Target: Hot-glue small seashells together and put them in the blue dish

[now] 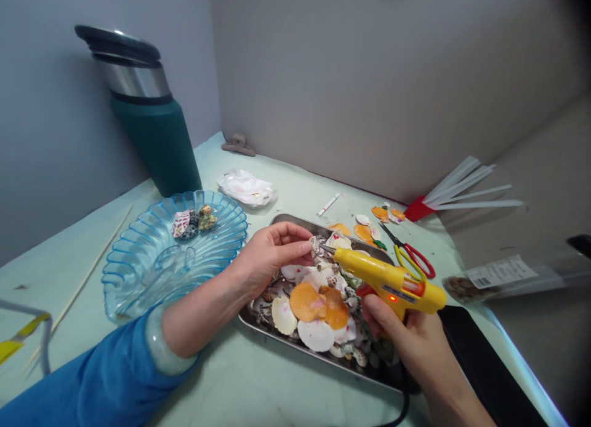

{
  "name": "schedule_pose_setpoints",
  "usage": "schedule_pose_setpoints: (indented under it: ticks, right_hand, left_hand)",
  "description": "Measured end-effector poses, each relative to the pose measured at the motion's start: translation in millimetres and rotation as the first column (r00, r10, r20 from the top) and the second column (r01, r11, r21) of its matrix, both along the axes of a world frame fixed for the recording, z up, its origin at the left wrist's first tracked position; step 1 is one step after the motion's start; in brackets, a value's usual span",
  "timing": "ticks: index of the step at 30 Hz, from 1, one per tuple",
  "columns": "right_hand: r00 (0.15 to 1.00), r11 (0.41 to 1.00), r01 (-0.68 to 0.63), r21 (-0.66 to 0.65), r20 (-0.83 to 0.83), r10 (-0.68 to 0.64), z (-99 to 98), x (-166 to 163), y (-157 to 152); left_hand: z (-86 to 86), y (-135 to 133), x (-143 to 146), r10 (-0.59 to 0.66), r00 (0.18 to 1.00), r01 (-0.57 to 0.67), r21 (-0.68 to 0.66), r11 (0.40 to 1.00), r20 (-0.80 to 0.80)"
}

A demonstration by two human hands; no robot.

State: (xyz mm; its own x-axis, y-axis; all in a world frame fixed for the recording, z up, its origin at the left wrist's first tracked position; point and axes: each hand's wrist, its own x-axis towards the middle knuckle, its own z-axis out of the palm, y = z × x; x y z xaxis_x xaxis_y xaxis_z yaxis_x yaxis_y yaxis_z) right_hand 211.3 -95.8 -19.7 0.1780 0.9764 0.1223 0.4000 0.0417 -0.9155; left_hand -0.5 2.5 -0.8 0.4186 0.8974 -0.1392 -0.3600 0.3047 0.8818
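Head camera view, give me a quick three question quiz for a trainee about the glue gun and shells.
1. True or false: the right hand holds the yellow glue gun.
2. The gun's nozzle points at: A) the small shell pinched by the left hand, B) the blue dish, C) the red scissors?
3. Fill in: the loose shells lie in a metal ____.
Key: 1 true; 2 A; 3 tray.
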Motion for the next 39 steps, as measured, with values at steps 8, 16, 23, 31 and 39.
schedule_pose_setpoints:
  ticks: [8, 16, 23, 31, 39]
  right_hand:
    - [0.999, 1.0, -0.001, 0.013, 0.046, 0.0, 0.1, 1.6, 1.0]
    - [0.999, 0.999, -0.014, 0.036, 0.039, 0.013, 3.6, -2.2, 1.3]
    - [0.998, 0.999, -0.021, 0.041, 0.056, 0.019, 6.3, -3.0, 1.3]
    - [0.999, 0.999, -0.001, 0.044, 0.049, -0.002, 4.1, -2.0, 2.1]
    - [0.997, 0.997, 0.04, 0.068, 0.064, -0.044, 1.6, 1.5, 2.0]
  left_hand:
    - [-1.3, 0.3, 0.0, 0.015, 1.0, -0.015, 0.011, 1.0, 0.002]
    - [-0.6, -0.3, 0.5, 0.031, 0.999, -0.03, 0.021, 0.999, -0.015]
    - [2.1, -0.8, 1.6, 0.045, 0.998, -0.044, 0.028, 0.999, -0.043]
    - [1.4, -0.8, 1.4, 0.057, 0.996, -0.053, 0.049, 0.997, -0.067]
    - [2.3, -3.0, 2.8, 0.096, 0.979, -0.072, 0.137, 0.988, -0.179]
